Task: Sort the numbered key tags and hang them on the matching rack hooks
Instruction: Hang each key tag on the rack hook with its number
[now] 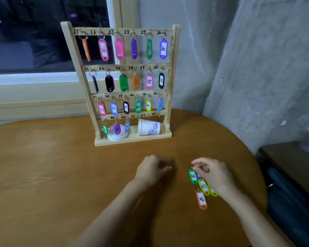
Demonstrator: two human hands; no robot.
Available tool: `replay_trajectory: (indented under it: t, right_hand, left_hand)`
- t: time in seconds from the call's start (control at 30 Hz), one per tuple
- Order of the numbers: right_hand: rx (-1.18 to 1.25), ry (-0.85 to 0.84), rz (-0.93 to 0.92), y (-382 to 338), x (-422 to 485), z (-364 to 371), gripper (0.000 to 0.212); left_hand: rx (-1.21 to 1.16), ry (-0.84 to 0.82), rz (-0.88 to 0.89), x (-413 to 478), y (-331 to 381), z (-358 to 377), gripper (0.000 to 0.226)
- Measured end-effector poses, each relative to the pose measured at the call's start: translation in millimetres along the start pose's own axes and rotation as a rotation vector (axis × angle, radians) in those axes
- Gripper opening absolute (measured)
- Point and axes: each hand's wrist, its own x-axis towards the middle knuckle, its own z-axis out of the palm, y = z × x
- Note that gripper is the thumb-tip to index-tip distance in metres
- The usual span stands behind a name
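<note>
A wooden key rack [168, 82] stands at the table's back, its hooks numbered 25 to 48. Coloured tags hang on hooks 25 to 45; hooks 46, 47 and 48 [143, 116] are bare. My right hand [212, 172] pinches the ring of a green tag [193, 176] over a small pile near the table's right edge. In that pile lie a yellow-green tag marked 47 [204, 187], an orange tag [201, 199], another yellow-green one, partly hidden, and a purple one. My left hand [152, 168] rests on the table with fingers curled, holding nothing visible.
A white paper cup [148, 129] lies on its side on the rack's base, beside a stack of white lids [112, 135] behind the lowest tags. The round wooden table [52, 175] ends close to the right of the pile. A window and a grey wall stand behind.
</note>
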Motion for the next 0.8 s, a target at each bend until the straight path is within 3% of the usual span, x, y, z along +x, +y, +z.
replay_trajectory:
  t: [0.4, 0.63, 0.8]
  right_hand:
    - [0.073, 0.030, 0.011, 34, -25, -11, 0.016]
    - [0.064, -0.051, -0.007, 27, -34, -11, 0.014]
    - [-0.094, -0.125, -0.023, 18, -42, -12, 0.014]
  left_hand:
    - [-0.006, -0.067, 0.114, 19, 46, 37, 0.038]
    - [0.048, -0.058, 0.184, 23, 51, 40, 0.019]
    - [0.072, -0.030, 0.195, 22, 48, 38, 0.011]
